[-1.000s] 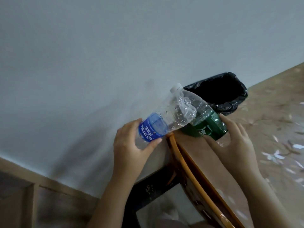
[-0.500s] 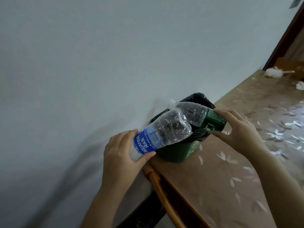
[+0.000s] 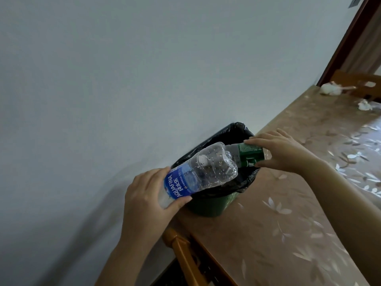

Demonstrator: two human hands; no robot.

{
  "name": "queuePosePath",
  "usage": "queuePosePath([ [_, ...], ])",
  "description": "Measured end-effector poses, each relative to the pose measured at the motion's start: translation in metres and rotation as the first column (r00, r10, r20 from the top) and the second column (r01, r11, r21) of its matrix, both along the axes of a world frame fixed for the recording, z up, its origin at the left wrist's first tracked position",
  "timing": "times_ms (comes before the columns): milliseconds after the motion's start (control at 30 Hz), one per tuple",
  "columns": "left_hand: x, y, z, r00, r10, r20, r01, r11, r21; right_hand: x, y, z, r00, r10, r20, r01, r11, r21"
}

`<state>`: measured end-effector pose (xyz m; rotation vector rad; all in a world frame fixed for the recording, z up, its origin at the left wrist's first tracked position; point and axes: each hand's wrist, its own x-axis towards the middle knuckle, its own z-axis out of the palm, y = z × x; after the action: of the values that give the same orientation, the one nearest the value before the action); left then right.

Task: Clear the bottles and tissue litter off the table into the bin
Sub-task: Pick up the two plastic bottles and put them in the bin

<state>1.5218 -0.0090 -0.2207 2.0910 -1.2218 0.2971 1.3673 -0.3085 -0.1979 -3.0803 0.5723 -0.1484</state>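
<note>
Looking crumpled, the blue-labelled bottle (image 3: 206,172) overhangs the bin (image 3: 208,207).

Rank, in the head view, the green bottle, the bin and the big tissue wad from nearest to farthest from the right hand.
1. The green bottle: held in the right hand itself.
2. The bin: just below and to the left, on the near corner of the table, by the wall.
3. The big tissue wad: at the table's far end.

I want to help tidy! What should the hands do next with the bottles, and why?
Probably let go of both: the left hand holds the clear bottle and the right hand the green bottle right over the open bin, so they should drop in.
</note>
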Motion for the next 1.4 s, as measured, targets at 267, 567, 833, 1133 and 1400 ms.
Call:
queuePosePath([
  [267, 0.002, -0.006, -0.002, 1.0, -0.005, 0.003, 0.005, 0.999, 0.042, 0.033, 0.001, -0.002, 0.98, 0.084, -0.181, -0.106, 0.987, -0.119],
  [567, 0.001, -0.01, -0.001, 1.0, 0.011, -0.019, -0.01, 0.998, 0.062, 0.027, 0.007, -0.008, 0.999, 0.033, 0.005, -0.033, 0.999, -0.034],
  [833, -0.002, -0.029, 0.015, 0.996, -0.023, -0.081, 0.021, 1.0, -0.019, -0.01, 0.035, -0.038, 0.928, -0.222, 0.298, 0.156, 0.961, 0.228],
  [1133, -0.003, -0.077, 0.043, 0.983, -0.099, -0.155, 0.084, 0.992, -0.098, -0.026, 0.071, -0.066, 0.814, -0.425, 0.396, 0.266, 0.878, 0.397],
  [1400, -0.016, -0.135, 0.045, 0.932, -0.176, -0.317, 0.129, 0.978, -0.163, -0.025, 0.085, -0.07, 0.796, -0.445, 0.41, 0.255, 0.861, 0.439],
])
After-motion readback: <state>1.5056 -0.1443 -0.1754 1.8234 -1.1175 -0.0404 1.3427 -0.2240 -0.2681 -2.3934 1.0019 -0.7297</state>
